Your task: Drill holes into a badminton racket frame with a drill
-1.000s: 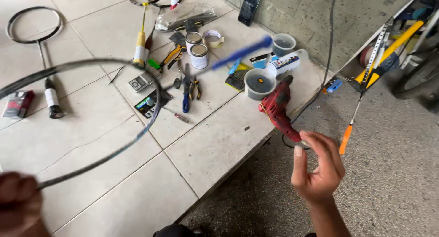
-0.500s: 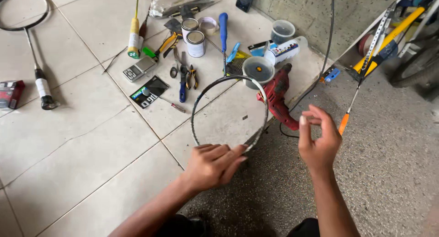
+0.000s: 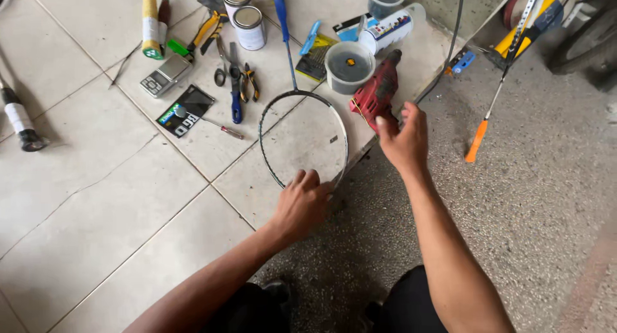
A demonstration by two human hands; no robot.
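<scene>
At the far left a racket handle (image 3: 19,117) lies on the pale floor tiles (image 3: 96,198), and further in sit a small digital scale (image 3: 166,74), scissors and pliers (image 3: 236,82) and two small tins (image 3: 244,15). The left hand (image 3: 302,201) reaches forward, palm down, fingers curled over the near rim of the unstrung racket frame (image 3: 302,137), which lies flat on the tiles with its blue shaft pointing away. To its right stand a grey plastic cup (image 3: 349,66) and a red power drill (image 3: 378,92) (at the tile edge). The right hand (image 3: 403,137) stretches out, fingers loose and holding nothing, fingertips at the drill. Half a second ago the frame was held up off the floor and the right hand hovered nearer the body.
</scene>
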